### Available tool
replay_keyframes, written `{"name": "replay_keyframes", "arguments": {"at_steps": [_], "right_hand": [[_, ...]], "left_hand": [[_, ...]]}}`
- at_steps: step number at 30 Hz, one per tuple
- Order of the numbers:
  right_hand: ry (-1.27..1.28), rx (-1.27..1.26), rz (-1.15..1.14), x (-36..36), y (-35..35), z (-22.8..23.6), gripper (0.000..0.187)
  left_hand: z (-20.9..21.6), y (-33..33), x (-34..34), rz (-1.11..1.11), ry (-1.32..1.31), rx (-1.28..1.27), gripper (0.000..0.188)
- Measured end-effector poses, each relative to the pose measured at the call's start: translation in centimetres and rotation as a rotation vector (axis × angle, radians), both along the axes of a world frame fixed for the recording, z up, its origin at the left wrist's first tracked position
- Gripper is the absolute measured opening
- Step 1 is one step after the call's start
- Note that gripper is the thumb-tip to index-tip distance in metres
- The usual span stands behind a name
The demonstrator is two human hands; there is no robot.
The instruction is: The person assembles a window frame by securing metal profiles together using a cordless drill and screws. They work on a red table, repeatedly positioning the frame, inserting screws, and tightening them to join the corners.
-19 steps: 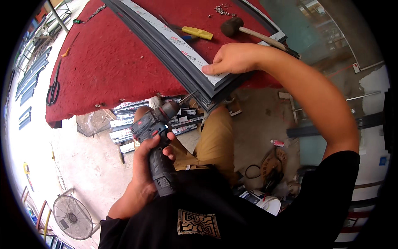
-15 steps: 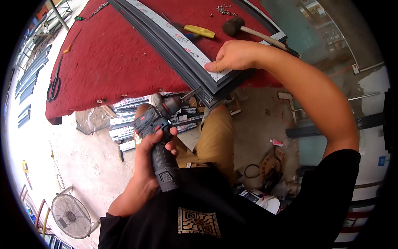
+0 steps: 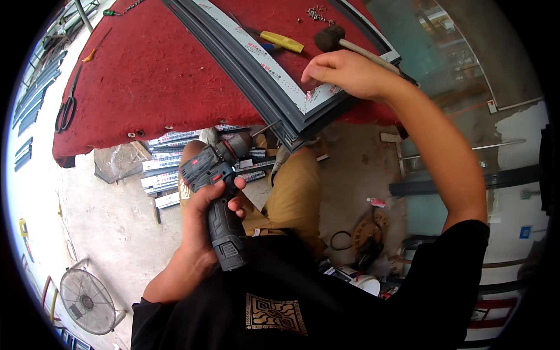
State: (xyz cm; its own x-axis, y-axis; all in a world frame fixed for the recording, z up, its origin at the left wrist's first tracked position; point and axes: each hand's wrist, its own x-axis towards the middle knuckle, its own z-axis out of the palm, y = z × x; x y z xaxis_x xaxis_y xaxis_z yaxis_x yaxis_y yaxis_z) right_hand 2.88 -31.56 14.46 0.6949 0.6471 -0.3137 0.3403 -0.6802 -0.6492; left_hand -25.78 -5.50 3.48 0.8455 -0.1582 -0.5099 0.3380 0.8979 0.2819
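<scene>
My left hand (image 3: pixel 204 219) is wrapped around the grip of a dark grey cordless drill (image 3: pixel 226 224). The thin bit of the drill points up and right, its tip at the side of the grey metal frame (image 3: pixel 280 119) near the corner; whether it touches I cannot tell. My right hand (image 3: pixel 350 73) is above that corner with its fingers curled and pressed together. What those fingers hold, if anything, is hidden. White printed film (image 3: pixel 274 74) covers the frame's upper face. Near my right hand lie a mallet (image 3: pixel 331 38) with a dark head and a yellow-handled tool (image 3: pixel 282 41).
A red cloth-covered table (image 3: pixel 157 76) bears the frame, black scissors (image 3: pixel 68 108), an orange-handled screwdriver (image 3: pixel 90 56) and a heap of screws (image 3: pixel 317 13). Wrapped profiles (image 3: pixel 166 166) lie beneath its edge. A fan (image 3: pixel 87 297) stands lower left; a white bucket (image 3: pixel 367 284) stands lower right.
My right hand has lifted its thumb off the film at the frame's corner and curled its fingers. The drill stays in my left hand, bit still at the frame. The whole view has shifted slightly.
</scene>
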Motion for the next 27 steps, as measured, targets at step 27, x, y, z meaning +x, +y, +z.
{"name": "replay_keyframes", "arguments": {"at_steps": [27], "right_hand": [[-0.506,0.203,0.198,-4.3,-2.0,-3.1,0.006]], "left_hand": [[0.6,-0.4,0.0,0.038,0.064,0.042,0.034]]}}
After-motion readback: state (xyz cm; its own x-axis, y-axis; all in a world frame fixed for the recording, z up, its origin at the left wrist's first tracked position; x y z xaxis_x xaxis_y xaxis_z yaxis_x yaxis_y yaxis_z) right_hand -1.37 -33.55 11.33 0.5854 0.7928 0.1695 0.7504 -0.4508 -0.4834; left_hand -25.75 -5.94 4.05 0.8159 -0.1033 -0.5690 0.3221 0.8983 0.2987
